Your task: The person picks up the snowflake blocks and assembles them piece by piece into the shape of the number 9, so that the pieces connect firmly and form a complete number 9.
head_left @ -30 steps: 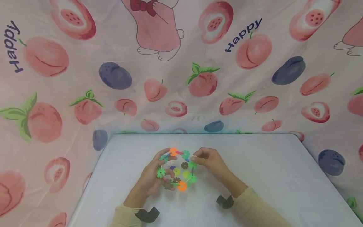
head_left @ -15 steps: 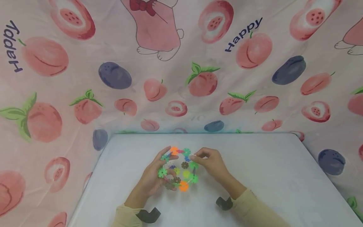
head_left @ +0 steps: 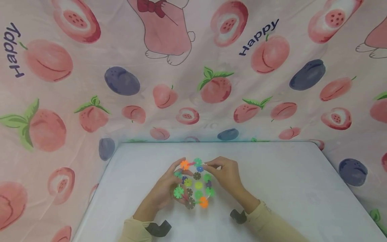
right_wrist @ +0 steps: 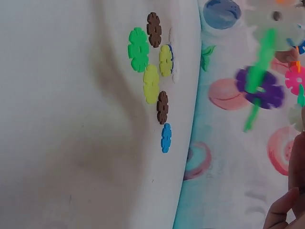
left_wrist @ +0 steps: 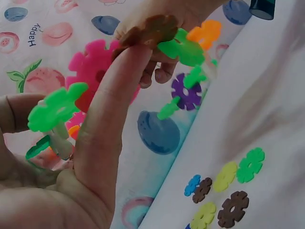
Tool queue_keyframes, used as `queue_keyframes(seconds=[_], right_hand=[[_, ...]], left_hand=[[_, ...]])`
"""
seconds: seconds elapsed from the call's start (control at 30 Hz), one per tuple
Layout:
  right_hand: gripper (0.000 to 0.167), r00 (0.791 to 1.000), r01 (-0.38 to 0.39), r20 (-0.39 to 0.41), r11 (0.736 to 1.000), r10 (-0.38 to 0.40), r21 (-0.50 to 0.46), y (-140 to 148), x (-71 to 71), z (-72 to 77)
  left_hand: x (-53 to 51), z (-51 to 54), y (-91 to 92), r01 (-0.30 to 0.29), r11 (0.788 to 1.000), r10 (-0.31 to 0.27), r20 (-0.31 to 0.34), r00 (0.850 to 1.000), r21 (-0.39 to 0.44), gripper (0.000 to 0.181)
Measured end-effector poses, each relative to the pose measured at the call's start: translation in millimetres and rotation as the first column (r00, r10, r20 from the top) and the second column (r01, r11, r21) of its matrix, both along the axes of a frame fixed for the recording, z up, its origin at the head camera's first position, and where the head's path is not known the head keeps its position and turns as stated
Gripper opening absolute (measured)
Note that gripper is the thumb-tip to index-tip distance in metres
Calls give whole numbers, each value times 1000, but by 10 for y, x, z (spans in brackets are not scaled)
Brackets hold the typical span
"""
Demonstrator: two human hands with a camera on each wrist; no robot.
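Seemingly, linking is underway: above the table (head_left: 272, 191), the left hand (head_left: 164, 189) grips the disc chain (head_left: 198, 162) while the right hand (head_left: 226, 172) pinches a pale piece (head_left: 205, 164) beside it, likely needing slots aligned next.

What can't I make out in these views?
Head: shape of the white piece, too small at the right hand.
Left wrist: part of the pink piece, behind the left hand.
Right wrist: outline of the purple piece, blurred.
Right wrist: dark blue piece, mostly behind a yellow piece.
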State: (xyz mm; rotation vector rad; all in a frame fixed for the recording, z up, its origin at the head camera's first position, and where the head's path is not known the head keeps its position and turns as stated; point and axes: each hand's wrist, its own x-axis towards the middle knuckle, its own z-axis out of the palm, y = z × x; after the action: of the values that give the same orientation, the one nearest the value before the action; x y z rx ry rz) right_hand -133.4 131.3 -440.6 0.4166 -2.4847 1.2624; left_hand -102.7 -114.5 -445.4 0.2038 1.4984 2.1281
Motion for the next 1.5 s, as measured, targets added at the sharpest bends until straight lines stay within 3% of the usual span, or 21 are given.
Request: queue_keyframes(seconds=[0.13, 0.33, 0.5, 0.7, 0.83, 1.07, 1.27, 1.5], right_hand=[[11, 1000, -16, 6, 998, 15, 61, -28, 25, 12], [9, 998, -57, 23, 996, 55, 75, -57, 41, 39], [9, 998, -64, 1, 995, 64, 72, -65, 37, 42], [8, 993, -105, -49, 993, 108, 59, -54, 18, 30], [7, 990, -132, -44, 990, 135, 55, -53, 14, 37], [6, 989, -138, -37, 989, 140, 60, -76, 19, 53], [7, 988, -142, -55, 989, 144, 38, -94, 20, 47], [8, 972, -212, -111, 977, 208, -26, -98, 14, 2]], left_hand=[[-2, 19, -8, 29, 999, -28, -18, 999, 18, 69], [-14, 16, -19, 54, 998, -52, -50, 997, 29, 55], [-25, -14, -26, 79, 997, -78, -94, 993, 5, 66], [-47, -51, -42, 143, 990, -141, -189, 972, -2, 72], [-48, -61, -44, 157, 988, -153, -234, 960, 0, 73], [-37, -61, -27, 133, 991, -129, -215, 968, 5, 79], [-30, -55, -18, 160, 986, -146, -232, 962, 41, 77], [-24, -43, 10, 178, 981, -151, -269, 951, 80, 73]])
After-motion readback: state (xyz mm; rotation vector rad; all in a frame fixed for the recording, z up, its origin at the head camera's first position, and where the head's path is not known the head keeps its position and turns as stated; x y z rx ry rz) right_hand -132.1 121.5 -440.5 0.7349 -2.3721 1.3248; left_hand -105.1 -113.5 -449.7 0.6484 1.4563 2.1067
